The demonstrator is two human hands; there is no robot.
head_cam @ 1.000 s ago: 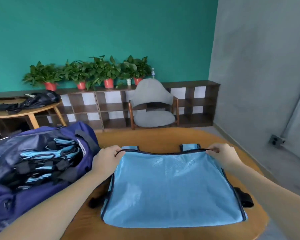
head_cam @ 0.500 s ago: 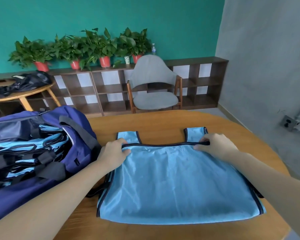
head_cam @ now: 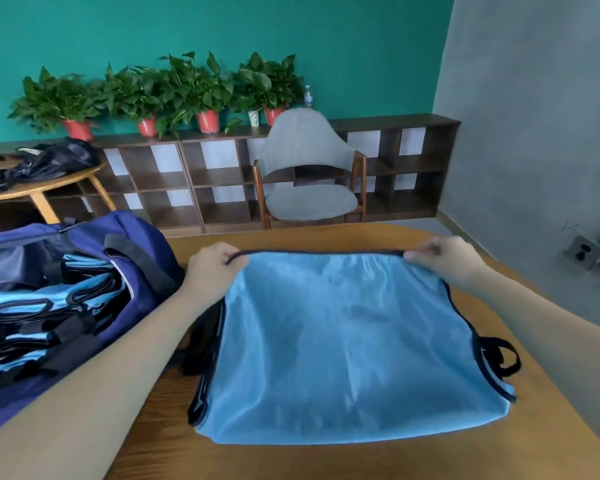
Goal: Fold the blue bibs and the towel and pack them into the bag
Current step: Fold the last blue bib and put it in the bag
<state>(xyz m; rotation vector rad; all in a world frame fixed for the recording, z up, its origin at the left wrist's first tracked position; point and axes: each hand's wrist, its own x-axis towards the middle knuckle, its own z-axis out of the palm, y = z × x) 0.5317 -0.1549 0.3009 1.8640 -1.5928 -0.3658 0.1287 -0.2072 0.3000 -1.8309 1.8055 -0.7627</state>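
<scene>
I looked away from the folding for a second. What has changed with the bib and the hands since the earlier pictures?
Both hands, left hand and right hand, still pinch the black-trimmed far edge of the blue bib. The two shoulder straps that stuck out beyond that edge no longer show, apparently tucked under. The bib stays on the wooden table; the navy bag of folded bibs is unmoved.

head-worn view, angled down, near table (head_cam: 326, 459)

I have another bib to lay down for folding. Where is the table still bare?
Bare wood shows on the table beyond the blue bib, toward the chair, and in a strip along the near edge below the bib. The left side is crowded: the bag sits there, close beside the left hand. The right hand pinches the bib's far corner.
</scene>
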